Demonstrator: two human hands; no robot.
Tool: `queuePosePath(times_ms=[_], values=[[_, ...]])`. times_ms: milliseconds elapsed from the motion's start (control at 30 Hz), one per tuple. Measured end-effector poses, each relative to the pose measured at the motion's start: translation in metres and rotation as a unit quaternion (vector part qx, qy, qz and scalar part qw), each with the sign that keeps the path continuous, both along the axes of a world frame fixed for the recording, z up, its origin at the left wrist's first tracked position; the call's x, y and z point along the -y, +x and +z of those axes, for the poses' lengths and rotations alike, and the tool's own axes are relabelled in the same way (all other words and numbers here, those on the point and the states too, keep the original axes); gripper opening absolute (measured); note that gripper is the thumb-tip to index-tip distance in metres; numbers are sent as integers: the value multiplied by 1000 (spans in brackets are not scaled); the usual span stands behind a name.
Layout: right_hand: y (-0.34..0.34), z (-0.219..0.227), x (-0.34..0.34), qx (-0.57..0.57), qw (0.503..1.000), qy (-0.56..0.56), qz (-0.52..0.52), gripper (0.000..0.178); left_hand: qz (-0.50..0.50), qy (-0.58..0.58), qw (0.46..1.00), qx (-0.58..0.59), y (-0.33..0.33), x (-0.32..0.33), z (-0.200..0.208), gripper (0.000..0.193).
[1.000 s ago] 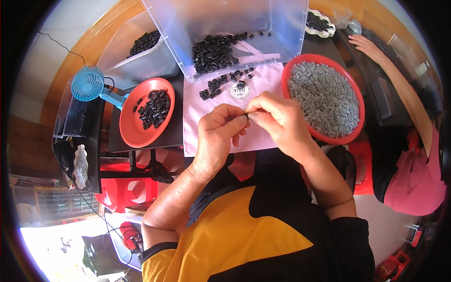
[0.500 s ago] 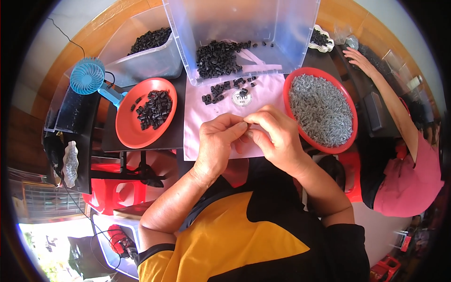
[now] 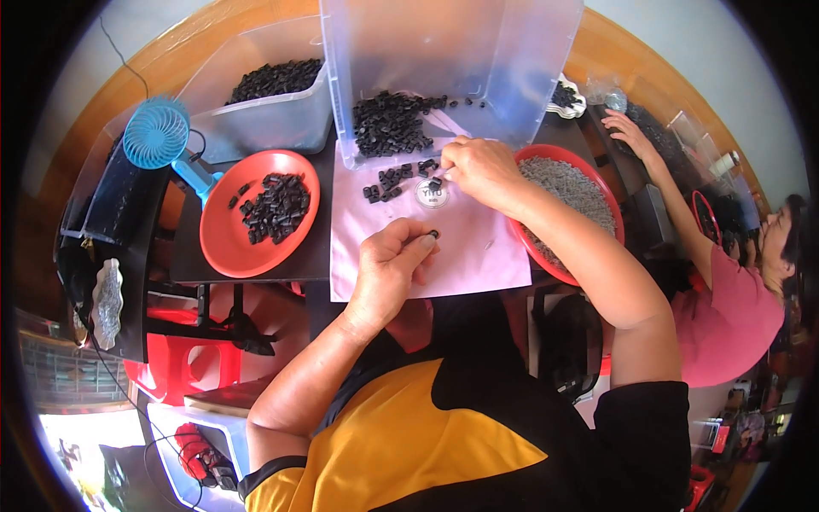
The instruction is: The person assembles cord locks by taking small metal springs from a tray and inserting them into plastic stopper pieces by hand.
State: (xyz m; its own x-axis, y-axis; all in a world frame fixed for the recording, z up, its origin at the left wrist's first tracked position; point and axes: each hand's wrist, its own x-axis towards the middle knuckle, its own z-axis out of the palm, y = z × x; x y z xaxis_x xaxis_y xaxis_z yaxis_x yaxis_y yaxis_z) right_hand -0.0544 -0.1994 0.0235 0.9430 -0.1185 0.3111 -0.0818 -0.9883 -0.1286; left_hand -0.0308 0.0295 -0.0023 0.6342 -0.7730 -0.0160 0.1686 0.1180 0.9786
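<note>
My left hand (image 3: 391, 263) is closed above the pink cloth (image 3: 478, 256). Between its thumb and forefinger it pinches a small black plastic piece (image 3: 433, 234). Farther forward, my right hand (image 3: 485, 171) has its fingers drawn together beside the loose black pieces (image 3: 392, 179) on the cloth. One black piece (image 3: 435, 183) lies right at its fingertips. Whatever those fingers may hold is hidden. Behind these pieces, a heap of similar black pieces (image 3: 388, 124) spills from a clear plastic bin (image 3: 546, 77) tipped on its side.
On the left, a red bowl (image 3: 217, 243) holds black pieces, with a blue handheld fan (image 3: 157, 134) beside it. A red bowl of small greyish clear parts (image 3: 580, 192) sits under my right forearm. Another bin (image 3: 281, 128) stands behind. At right, a person in pink (image 3: 725, 316) stretches out an arm.
My hands were together over the cloth and are now apart. The right hand moved forward to the loose black pieces; the left stays low with a piece. The view shifted slightly.
</note>
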Motion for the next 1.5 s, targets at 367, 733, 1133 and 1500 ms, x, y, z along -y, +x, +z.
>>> queuePosePath(times_ms=[367,733,1133,1500], values=[[-23,16,-34,52,993,88,54,9,31,-10,998,-51,0,-7,5,14],[-82,10,-68,151,877,452,66,6,32,10,999,-35,-10,1,13,14],[-72,8,-77,145,856,489,89,12,44,23,999,-18,-12,0,12,16],[-71,13,-80,150,864,470,104,20,50,7,998,-35,-18,2,15,13]])
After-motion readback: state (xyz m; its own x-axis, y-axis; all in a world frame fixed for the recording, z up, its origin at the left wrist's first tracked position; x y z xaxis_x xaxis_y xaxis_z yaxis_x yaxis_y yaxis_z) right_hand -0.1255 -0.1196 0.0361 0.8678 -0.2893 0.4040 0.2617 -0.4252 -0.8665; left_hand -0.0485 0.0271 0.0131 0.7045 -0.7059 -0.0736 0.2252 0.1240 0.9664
